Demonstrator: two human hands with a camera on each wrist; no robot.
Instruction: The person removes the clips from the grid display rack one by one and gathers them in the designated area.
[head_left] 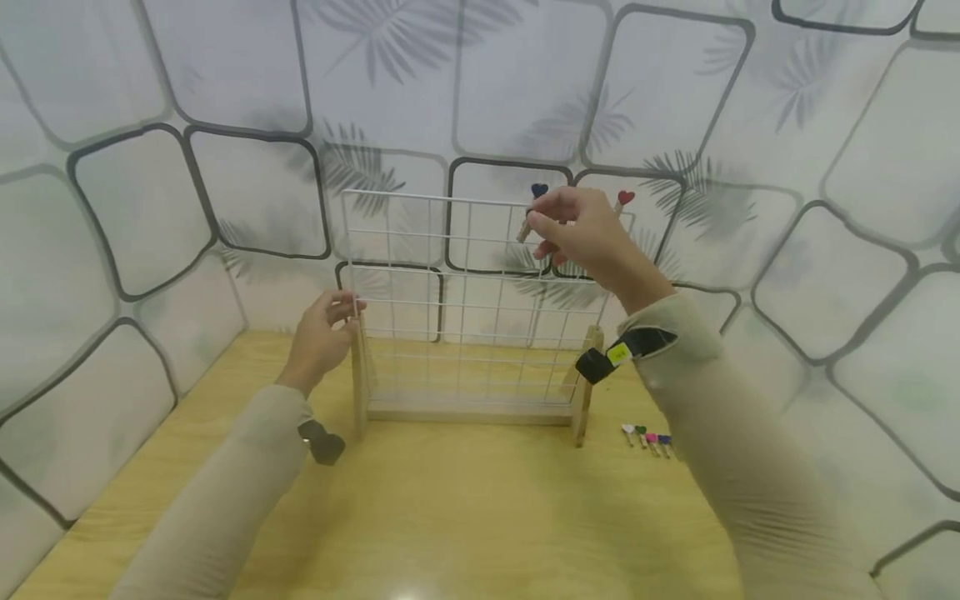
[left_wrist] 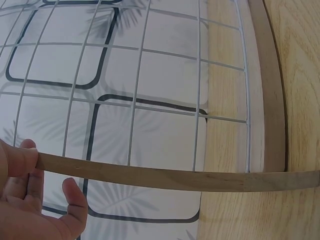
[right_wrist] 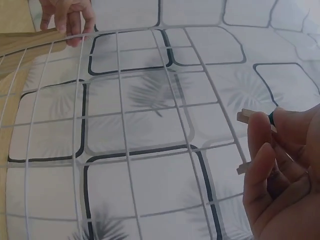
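A white wire grid (head_left: 480, 307) stands upright in a wooden stand (head_left: 468, 413). My left hand (head_left: 318, 340) grips the top of the stand's left post (left_wrist: 145, 176), with the thumb and fingertips on either side of it. My right hand (head_left: 585, 227) pinches a small wooden clothespin (head_left: 522, 230) with a dark blue heart, at the grid's top wire. In the right wrist view its wooden tip (right_wrist: 243, 116) pokes out past the fingers, close to the wire; I cannot tell whether it touches. A clothespin with a red heart (head_left: 625, 198) shows behind the right hand, near the grid's top right corner.
Several heart clothespins (head_left: 651, 438), white, green, pink and blue, lie in a row on the wooden table (head_left: 450, 508), right of the stand and partly behind the right sleeve. A patterned wall covering (head_left: 390, 75) rises behind the grid.
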